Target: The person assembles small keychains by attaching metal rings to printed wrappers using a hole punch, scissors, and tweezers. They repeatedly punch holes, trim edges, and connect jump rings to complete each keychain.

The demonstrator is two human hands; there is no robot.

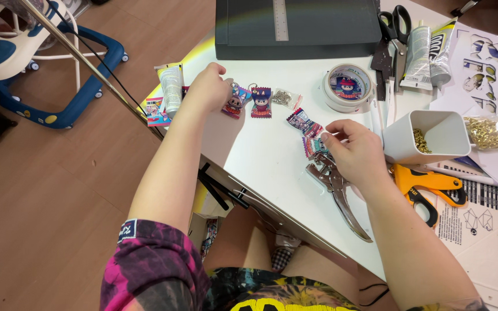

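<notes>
Charm under left hand: a small colourful charm (pixel 234 105) is pinched at the fingertips of the left hand (pixel 208 89), whose grip is closed on it; it lies on the white counter (pixel 260 155), just beside a second finished-looking charm (pixel 261 102) with a metal ring at its top.
Charm under right hand: a striped charm (pixel 312 144) is held down by the right hand (pixel 355 151), its grip closed on the near end; another charm (pixel 304 122) touches it on the far side.
Punch: metal hole-punch pliers (pixel 338 193) lie partly under the right hand (the handles point toward the counter's near edge).
Progress: two charms appear fitted with rings, while the two by the right hand show none, so the work is judged to be roughly half done.
Fittings: a small bag of metal rings (pixel 285 98) lies just beside the ringed charms; a white cup (pixel 433 135) with gold eyelets stands near the right hand.
Surroundings: a tape roll (pixel 348 86), scissors (pixel 396 29), glue tubes (pixel 427 52) and an orange tool (pixel 427 187) are spread farther out.
</notes>
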